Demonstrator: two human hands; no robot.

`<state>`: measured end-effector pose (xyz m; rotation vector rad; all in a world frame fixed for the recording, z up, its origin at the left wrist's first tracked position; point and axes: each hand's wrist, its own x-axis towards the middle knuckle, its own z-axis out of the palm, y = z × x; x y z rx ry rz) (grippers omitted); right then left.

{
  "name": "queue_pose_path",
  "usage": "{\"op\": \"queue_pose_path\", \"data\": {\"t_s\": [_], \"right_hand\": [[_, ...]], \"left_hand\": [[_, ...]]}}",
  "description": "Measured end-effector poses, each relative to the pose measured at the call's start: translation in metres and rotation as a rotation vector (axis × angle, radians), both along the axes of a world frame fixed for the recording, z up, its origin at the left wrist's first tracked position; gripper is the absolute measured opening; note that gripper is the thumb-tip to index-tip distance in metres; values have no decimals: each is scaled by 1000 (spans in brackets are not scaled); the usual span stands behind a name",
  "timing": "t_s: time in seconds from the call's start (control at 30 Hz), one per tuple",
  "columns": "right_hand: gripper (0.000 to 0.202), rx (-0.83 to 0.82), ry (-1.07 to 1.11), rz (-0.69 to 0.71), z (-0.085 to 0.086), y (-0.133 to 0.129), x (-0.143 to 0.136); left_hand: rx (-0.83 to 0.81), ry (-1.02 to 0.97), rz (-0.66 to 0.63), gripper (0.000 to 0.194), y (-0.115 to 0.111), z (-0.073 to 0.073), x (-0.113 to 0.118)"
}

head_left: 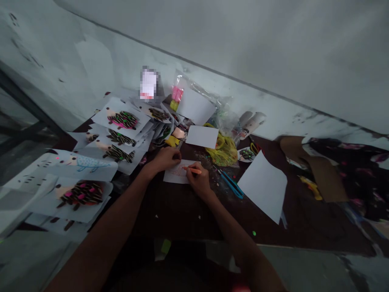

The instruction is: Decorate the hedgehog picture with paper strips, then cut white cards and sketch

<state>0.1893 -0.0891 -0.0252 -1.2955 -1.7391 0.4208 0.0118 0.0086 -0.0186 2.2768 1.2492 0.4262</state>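
A small white sheet of paper with an orange drawing on it lies on the dark table in front of me. My right hand is closed around an orange marker, its tip at the drawing. My left hand is curled at the sheet's upper left corner, fingers bent and pressed on the paper. Just beyond the sheet lies a blank white card. Blue-handled scissors rest to the right of my right hand, near a yellow plastic bag.
Stacked sheets with decorated hedgehogs cover the left side. A large blank sheet lies to the right, with a yellow cutter and brown cardboard farther right. Clear bags stand against the wall, beside a pixelated upright object.
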Motion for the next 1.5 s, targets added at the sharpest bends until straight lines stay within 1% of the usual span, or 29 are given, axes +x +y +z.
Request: {"op": "queue_pose_path", "data": {"t_s": [0.23,0.4,0.57,0.67,0.8,0.9,1.1,1.23,1.43,1.5], "right_hand": [[16,-35,-20,-41,-2,0,0],[15,-46,-21,-16,-2,-1,0],[14,-60,-15,-18,1,-1,0],[13,-68,4,-19,3,-2,0],[13,-45,49,-57,5,-8,0],[12,-46,68,-45,5,-12,-2],[16,-72,22,-44,3,-12,-3],[15,-111,20,-20,3,-11,-2],[15,-87,6,-48,2,-11,-2],[15,-97,-4,-38,3,-12,-2]], "left_hand": [[9,14,6,19,-2,1,0],[-3,14,5,20,-2,2,0],[6,-1,11,18,-1,0,0],[14,-10,-1,18,-1,0,0],[1,19,-1,20,-1,1,0],[-5,26,3,20,-1,1,0],[-5,1,-2,18,1,0,0],[7,3,4,18,0,-1,0],[9,-14,12,18,-1,-1,0],[1,-20,4,18,-1,-1,-1]]}}
